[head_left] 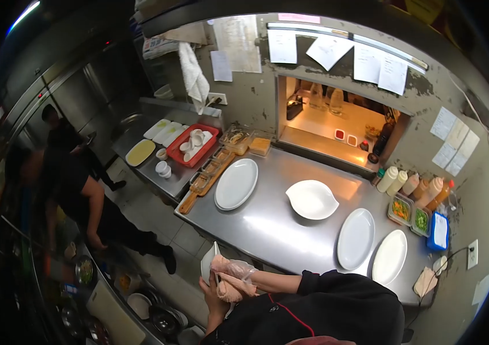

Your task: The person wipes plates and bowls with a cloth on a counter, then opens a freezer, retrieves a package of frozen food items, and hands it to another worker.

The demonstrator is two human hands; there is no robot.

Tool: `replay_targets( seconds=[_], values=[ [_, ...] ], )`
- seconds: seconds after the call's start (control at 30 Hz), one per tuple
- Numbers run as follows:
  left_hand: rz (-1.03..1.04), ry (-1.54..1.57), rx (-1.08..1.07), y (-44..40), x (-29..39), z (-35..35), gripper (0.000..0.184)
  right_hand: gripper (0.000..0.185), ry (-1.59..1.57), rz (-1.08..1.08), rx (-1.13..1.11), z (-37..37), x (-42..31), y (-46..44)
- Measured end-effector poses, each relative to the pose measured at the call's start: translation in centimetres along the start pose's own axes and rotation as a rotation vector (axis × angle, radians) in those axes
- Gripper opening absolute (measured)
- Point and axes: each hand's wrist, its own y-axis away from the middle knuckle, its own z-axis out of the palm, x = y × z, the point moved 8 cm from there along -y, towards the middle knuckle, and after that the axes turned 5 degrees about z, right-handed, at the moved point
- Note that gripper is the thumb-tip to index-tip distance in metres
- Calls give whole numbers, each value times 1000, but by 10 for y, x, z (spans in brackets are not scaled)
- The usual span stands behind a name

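Observation:
My left hand [213, 295] is closed on a white dish [210, 261], tilted up on its side at the counter's near edge. Only a narrow part of the dish shows. My right hand [240, 270], in a clear plastic glove, grips a pink cloth [232, 287] and presses it against the dish. On the steel counter [267, 236] lie a white oval plate [236, 184], a white bowl with pointed ends [312, 199], and two more oval plates [356, 238] on the right.
Squeeze bottles [411, 184], tubs of chopped vegetables [399, 208] and a blue container [439, 231] line the right end. A wooden condiment rack [207, 178] and red basket [195, 146] stand left. Two people [72, 184] are at the left; one bends over a lower counter.

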Motion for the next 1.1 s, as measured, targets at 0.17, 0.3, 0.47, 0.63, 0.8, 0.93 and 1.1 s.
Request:
replay_targets(
  seconds=[0.17,0.3,0.47,0.63,0.8,0.93,1.1],
  values=[
    [37,30,0,-2,3,4,88,47,-12,-26,-15,-11,12,-16],
    [41,50,4,-3,2,8,87,51,141,-68,-11,-26,16,-30],
    [260,-173,-31,-2,-15,36,78,54,320,-188,45,-35,17,-44],
    [31,178,-27,-4,-11,24,76,42,346,-208,3,-9,-6,-6],
    [155,198,-161,-8,-23,42,91,44,514,-135,164,-1,-24,21],
    [46,456,-53,0,19,9,101,67,706,-83,226,15,-53,58],
    [-5,481,-80,5,-43,52,103,64,596,-77,322,-25,-16,9]
  ],
)
